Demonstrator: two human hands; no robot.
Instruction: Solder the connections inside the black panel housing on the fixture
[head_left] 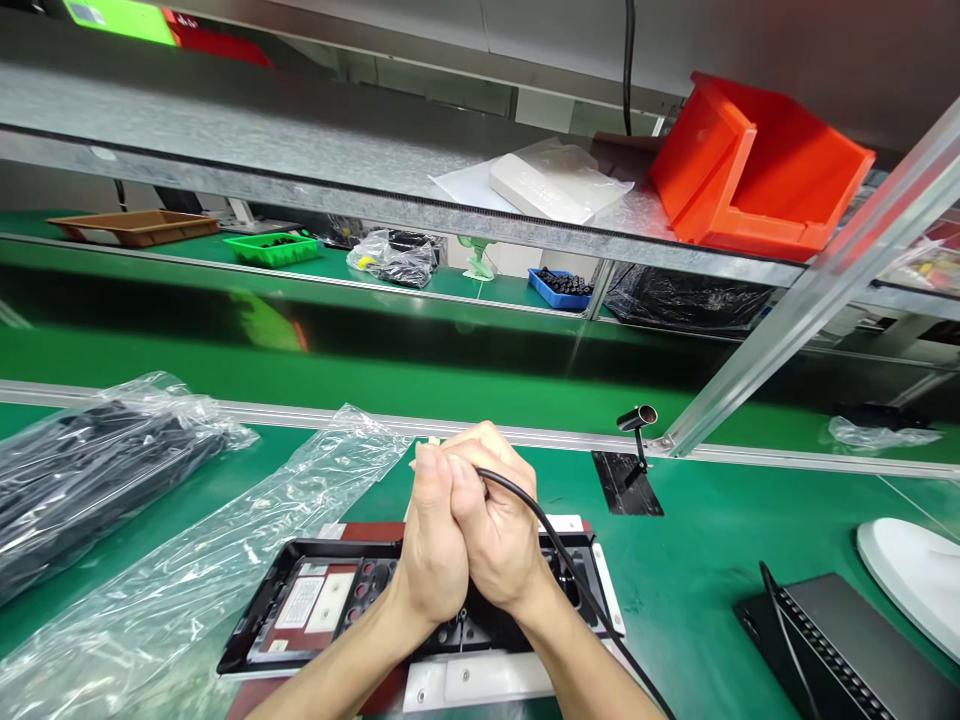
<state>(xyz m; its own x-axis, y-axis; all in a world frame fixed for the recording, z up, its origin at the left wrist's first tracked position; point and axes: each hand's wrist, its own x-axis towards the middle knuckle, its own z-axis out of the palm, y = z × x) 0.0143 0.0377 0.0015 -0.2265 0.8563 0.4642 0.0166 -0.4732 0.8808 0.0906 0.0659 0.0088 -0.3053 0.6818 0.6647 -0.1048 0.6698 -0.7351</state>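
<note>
Support the black cable (586,590), pinched in the right hand (501,530), without kinking; the left hand (433,550) presses alongside, its hold indiscernible.

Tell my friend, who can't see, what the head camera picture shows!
A person's left hand and right hand press together, a black cable running from their grip, above an open black housing at a green workbench. Clear plastic wrapping lies at left; an orange bin stands on the metal shelf above.
</note>
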